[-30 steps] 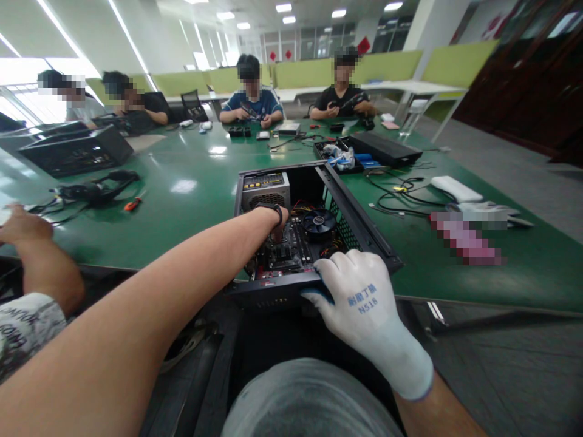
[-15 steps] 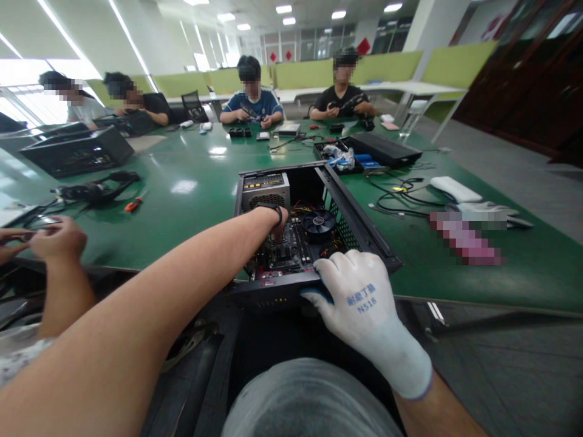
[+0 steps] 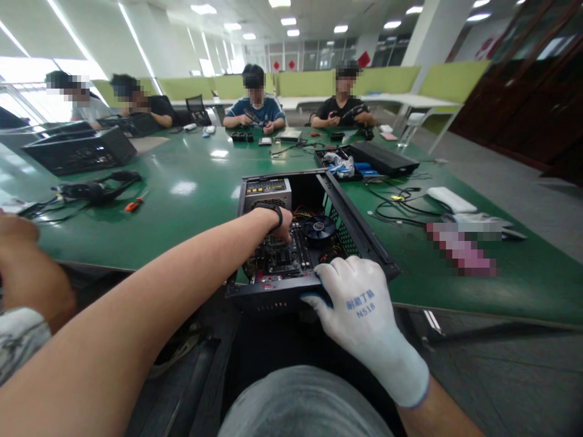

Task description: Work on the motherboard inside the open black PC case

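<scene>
While the right hand grips the computer case's near rim, the left hand dips inside onto the circuit board, its fingers hidden, the fan just to its right.

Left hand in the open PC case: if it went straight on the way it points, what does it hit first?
Probably the motherboard: the left hand dips fingers-down into the case, beside the fan. Depth is unclear; it may already touch.

reaching bare left hand down into open computer case on green desk, fingertips hidden beside cooler fan; gripping case's near rim with gloved right hand.
</scene>
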Demonstrator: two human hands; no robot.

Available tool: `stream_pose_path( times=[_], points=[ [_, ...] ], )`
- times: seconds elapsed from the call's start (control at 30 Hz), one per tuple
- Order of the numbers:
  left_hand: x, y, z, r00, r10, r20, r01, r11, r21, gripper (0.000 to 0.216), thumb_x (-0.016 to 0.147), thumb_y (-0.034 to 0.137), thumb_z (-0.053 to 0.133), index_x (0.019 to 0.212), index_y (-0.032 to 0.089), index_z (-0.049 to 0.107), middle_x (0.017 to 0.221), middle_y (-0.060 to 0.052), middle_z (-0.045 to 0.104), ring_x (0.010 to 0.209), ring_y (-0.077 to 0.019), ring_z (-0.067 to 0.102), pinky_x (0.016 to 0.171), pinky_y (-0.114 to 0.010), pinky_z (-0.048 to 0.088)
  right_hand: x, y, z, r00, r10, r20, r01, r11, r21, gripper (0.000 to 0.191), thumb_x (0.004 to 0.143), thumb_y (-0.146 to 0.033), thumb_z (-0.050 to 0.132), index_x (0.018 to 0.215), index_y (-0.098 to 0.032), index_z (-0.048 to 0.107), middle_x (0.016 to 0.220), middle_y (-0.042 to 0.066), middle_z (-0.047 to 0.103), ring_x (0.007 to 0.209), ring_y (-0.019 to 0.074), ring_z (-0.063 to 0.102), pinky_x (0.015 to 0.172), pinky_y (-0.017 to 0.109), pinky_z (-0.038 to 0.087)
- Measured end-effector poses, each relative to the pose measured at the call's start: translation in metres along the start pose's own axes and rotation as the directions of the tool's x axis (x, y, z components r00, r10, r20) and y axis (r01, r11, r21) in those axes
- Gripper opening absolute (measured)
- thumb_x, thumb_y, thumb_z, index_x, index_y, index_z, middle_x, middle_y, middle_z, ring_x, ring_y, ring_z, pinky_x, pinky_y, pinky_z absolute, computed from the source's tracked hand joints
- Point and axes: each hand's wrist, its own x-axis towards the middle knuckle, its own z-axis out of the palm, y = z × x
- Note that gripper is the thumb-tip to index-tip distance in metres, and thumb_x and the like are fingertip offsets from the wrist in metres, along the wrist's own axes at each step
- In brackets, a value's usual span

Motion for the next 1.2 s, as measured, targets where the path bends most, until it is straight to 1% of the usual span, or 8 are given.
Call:
stream_pose_path(
  times=[0.1,0.23,0.4,0.63,0.73,0.83,1.0,1.2],
  points=[
    [-0.008,-0.004,-0.011,0.998,0.027,-0.058,-0.027,1.000,-0.001,0.059,0.064,0.056,0.070,0.106,0.014,0.074,0.110,-0.013,0.073,0.102,-0.0286,0.067,0.087,-0.030,0.052,0.002,0.001,0.000,1.000,0.001,-0.007,-0.001,1.000,-0.010,0.031,0.082,-0.051,0.066,0.093,-0.022,0.061,0.084,0.005,0.060,0.081,0.0240,0.047,0.071,0.037,0.021],
    [-0.021,-0.019,-0.025,0.985,-0.113,-0.131,0.092,0.983,-0.159,0.070,0.079,0.057,0.052,0.129,0.009,0.059,0.124,-0.018,0.067,0.108,-0.0270,0.066,0.087,-0.028,0.050,0.019,0.007,0.007,1.000,0.000,-0.013,-0.001,1.000,-0.025,0.033,0.084,-0.054,0.063,0.095,-0.022,0.060,0.087,0.006,0.061,0.085,0.0249,0.049,0.073,0.037,0.023],
    [-0.036,-0.044,-0.040,0.938,-0.249,-0.239,0.153,0.921,-0.358,0.064,0.089,0.052,0.033,0.133,0.008,0.048,0.127,-0.018,0.064,0.105,-0.0247,0.066,0.082,-0.028,0.049,0.077,0.024,0.030,1.000,-0.008,-0.019,0.007,0.996,-0.091,0.040,0.088,-0.057,0.055,0.101,-0.020,0.060,0.096,0.010,0.063,0.091,0.0259,0.049,0.074,0.037,0.024],
    [-0.062,-0.055,-0.054,0.778,-0.393,-0.490,0.093,0.843,-0.529,0.041,0.094,0.037,0.031,0.123,0.012,0.048,0.110,-0.014,0.067,0.099,-0.0239,0.062,0.085,-0.033,0.047,0.202,0.057,0.072,0.999,0.036,0.005,-0.035,0.990,-0.138,0.049,0.091,-0.056,0.052,0.115,-0.014,0.059,0.110,0.015,0.062,0.106,0.0279,0.054,0.086,0.040,0.036],
    [-0.065,-0.057,-0.050,0.705,-0.439,-0.558,0.005,0.788,-0.615,0.031,0.093,0.032,0.035,0.116,0.014,0.048,0.102,-0.013,0.065,0.094,-0.0240,0.060,0.085,-0.036,0.046,0.248,0.066,0.087,0.996,0.076,0.034,-0.070,0.984,-0.166,0.045,0.092,-0.051,0.054,0.120,-0.016,0.058,0.117,0.010,0.061,0.107,0.0229,0.057,0.092,0.044,0.045],
    [-0.062,-0.060,-0.040,0.667,-0.433,-0.607,-0.101,0.754,-0.650,0.021,0.091,0.029,0.040,0.106,0.016,0.047,0.098,-0.013,0.062,0.090,-0.0240,0.058,0.085,-0.039,0.046,0.279,0.073,0.098,0.993,0.107,0.058,-0.094,0.978,-0.187,0.041,0.092,-0.045,0.057,0.123,-0.018,0.058,0.124,0.009,0.059,0.107,0.0211,0.059,0.093,0.045,0.049],
    [-0.053,-0.067,-0.025,0.654,-0.433,-0.620,-0.115,0.753,-0.648,0.018,0.089,0.027,0.046,0.103,0.016,0.046,0.099,-0.011,0.058,0.093,-0.0225,0.055,0.088,-0.039,0.046,0.292,0.080,0.107,0.992,0.108,0.067,-0.093,0.977,-0.191,0.042,0.092,-0.043,0.058,0.125,-0.018,0.057,0.126,0.009,0.058,0.110,0.0221,0.059,0.093,0.046,0.050],
    [-0.052,-0.072,-0.023,0.634,-0.388,-0.669,-0.096,0.818,-0.567,0.027,0.091,0.033,0.050,0.110,0.014,0.052,0.100,-0.012,0.055,0.103,-0.0255,0.054,0.095,-0.043,0.044,0.268,0.075,0.103,0.995,0.079,0.064,-0.068,0.985,-0.156,0.046,0.091,-0.053,0.054,0.120,-0.018,0.059,0.120,0.009,0.060,0.109,0.0229,0.057,0.094,0.046,0.045]
  ],
)
